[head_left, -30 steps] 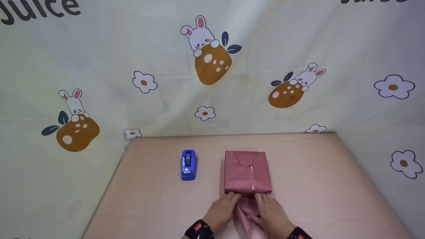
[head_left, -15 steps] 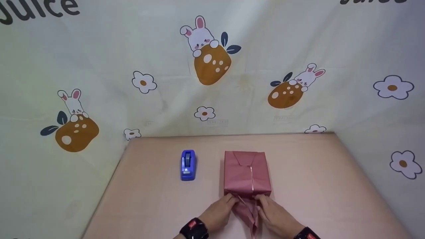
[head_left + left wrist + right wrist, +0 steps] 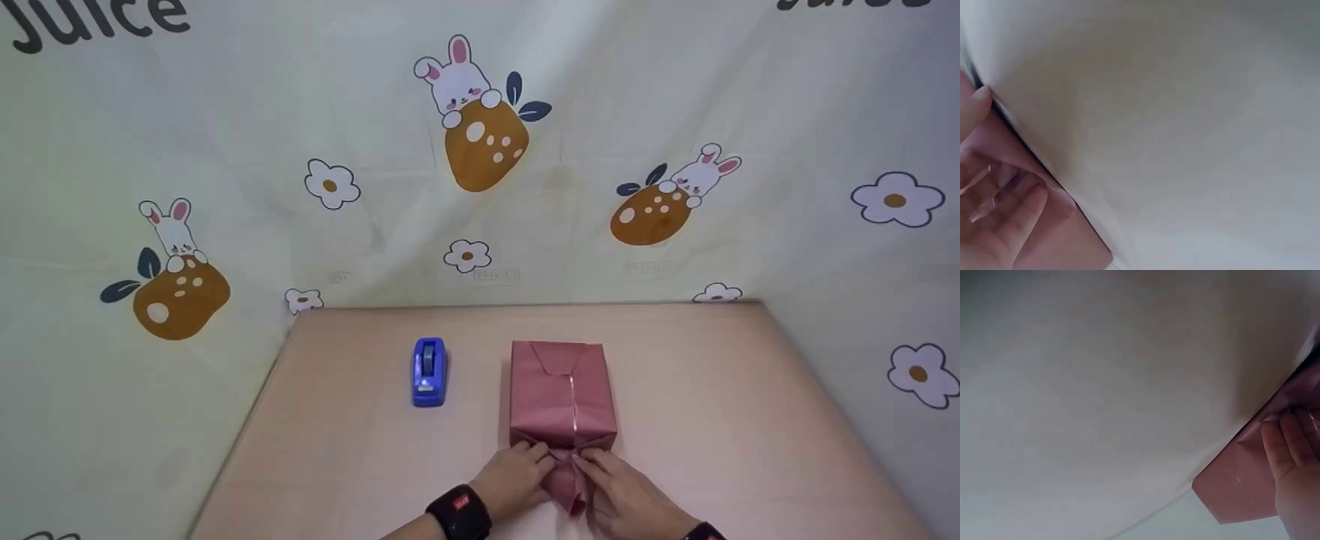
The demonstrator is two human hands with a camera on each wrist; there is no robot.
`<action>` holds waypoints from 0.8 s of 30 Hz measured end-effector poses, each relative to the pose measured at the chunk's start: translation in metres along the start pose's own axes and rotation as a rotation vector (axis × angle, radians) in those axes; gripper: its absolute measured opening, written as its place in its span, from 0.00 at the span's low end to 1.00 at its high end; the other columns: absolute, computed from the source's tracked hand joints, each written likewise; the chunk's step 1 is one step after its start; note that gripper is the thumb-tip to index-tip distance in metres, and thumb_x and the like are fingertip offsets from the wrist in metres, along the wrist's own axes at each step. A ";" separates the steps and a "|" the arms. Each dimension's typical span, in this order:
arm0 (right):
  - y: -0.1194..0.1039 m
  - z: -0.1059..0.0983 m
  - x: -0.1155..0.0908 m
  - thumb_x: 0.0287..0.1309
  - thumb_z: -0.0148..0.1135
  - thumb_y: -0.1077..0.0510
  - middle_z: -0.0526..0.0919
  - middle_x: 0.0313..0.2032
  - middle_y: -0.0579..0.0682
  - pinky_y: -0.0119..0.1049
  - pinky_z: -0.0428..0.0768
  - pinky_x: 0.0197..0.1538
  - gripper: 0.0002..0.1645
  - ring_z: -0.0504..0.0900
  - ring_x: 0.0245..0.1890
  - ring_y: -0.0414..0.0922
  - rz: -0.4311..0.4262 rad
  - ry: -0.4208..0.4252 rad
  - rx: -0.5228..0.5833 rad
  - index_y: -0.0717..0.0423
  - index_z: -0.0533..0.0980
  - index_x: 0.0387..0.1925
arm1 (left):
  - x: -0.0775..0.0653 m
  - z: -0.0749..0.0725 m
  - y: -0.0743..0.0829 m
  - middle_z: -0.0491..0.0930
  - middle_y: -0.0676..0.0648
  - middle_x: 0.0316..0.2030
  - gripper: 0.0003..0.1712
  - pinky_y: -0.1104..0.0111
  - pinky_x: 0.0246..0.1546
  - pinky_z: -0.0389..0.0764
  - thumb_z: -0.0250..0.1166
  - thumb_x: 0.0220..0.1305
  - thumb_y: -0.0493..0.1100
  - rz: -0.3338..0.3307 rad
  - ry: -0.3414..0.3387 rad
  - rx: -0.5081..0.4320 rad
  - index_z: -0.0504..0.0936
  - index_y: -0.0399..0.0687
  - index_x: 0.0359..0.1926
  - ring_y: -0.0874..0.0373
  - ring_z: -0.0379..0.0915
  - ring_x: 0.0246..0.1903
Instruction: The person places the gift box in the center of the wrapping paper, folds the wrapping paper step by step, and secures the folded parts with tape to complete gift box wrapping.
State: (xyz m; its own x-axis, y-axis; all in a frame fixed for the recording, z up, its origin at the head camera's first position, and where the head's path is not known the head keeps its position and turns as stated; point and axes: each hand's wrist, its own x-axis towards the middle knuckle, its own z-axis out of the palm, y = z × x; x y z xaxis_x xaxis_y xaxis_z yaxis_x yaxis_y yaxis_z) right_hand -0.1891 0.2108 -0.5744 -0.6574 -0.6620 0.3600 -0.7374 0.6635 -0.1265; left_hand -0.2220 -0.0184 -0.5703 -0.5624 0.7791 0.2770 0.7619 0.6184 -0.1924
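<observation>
A box-shaped parcel [image 3: 562, 401] in dark pink wrapping paper lies on the table, with a folded flap at its far end and a shiny strip of tape down its top. From its near end a loose, tapered end of wrapping paper [image 3: 566, 489] sticks out toward me. My left hand [image 3: 514, 476] pinches the left side of this paper close to the box. On the right side, my right hand [image 3: 630, 491] pinches it with thumb and fingers. In the right wrist view the fingers [image 3: 1283, 447] lie along the pink paper [image 3: 1235, 478]; the thumb is hidden there.
A blue tape dispenser [image 3: 429, 373] stands on the table to the left of the parcel. The pale pink tabletop [image 3: 337, 427] ends at a printed curtain [image 3: 360, 247] behind and at both sides.
Both hands have stayed at the parcel's near end, working the loose paper. Its sides have been drawn inward, and the paper end now looks shorter and more bunched. The parcel has barely moved.
</observation>
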 end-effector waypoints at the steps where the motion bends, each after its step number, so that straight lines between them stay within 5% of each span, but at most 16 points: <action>1: -0.001 -0.001 0.000 0.41 0.68 0.56 0.72 0.53 0.52 0.40 0.77 0.51 0.40 0.73 0.51 0.44 0.018 -0.021 0.014 0.64 0.68 0.58 | 0.001 0.000 0.000 0.76 0.56 0.37 0.20 0.75 0.35 0.74 0.67 0.48 0.59 0.008 0.013 0.016 0.79 0.55 0.39 0.63 0.72 0.33; 7: -0.005 -0.004 0.006 0.48 0.68 0.54 0.74 0.47 0.48 0.41 0.78 0.49 0.30 0.76 0.48 0.43 0.189 -0.071 0.144 0.56 0.66 0.52 | 0.005 -0.004 -0.006 0.76 0.58 0.33 0.08 0.78 0.28 0.73 0.63 0.55 0.48 0.058 0.036 -0.006 0.81 0.58 0.38 0.66 0.73 0.29; 13: -0.001 0.001 0.014 0.47 0.67 0.60 0.77 0.42 0.41 0.36 0.78 0.46 0.20 0.76 0.43 0.39 0.175 0.064 0.132 0.50 0.73 0.44 | 0.002 -0.010 -0.016 0.79 0.58 0.34 0.06 0.78 0.33 0.75 0.58 0.62 0.47 -0.017 -0.023 -0.298 0.80 0.56 0.36 0.67 0.76 0.33; 17: 0.004 0.000 0.016 0.48 0.66 0.60 0.79 0.38 0.39 0.37 0.78 0.44 0.15 0.77 0.40 0.39 0.213 0.051 0.196 0.46 0.75 0.39 | 0.001 -0.013 -0.014 0.76 0.58 0.31 0.12 0.78 0.31 0.73 0.55 0.63 0.55 -0.084 -0.052 -0.401 0.75 0.54 0.36 0.68 0.73 0.31; 24: 0.003 -0.014 0.020 0.50 0.67 0.56 0.77 0.49 0.44 0.44 0.78 0.49 0.36 0.76 0.48 0.43 0.210 -0.101 0.298 0.44 0.65 0.62 | 0.002 -0.015 -0.008 0.75 0.57 0.26 0.13 0.80 0.23 0.69 0.52 0.65 0.55 -0.063 0.005 -0.341 0.69 0.52 0.37 0.67 0.72 0.25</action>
State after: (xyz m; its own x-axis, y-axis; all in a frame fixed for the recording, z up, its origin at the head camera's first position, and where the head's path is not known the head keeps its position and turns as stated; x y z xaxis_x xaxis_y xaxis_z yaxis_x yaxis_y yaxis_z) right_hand -0.2021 0.2042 -0.5543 -0.8002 -0.5631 0.2064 -0.5877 0.6676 -0.4571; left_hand -0.2248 -0.0233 -0.5539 -0.6111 0.7393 0.2830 0.7895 0.5949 0.1508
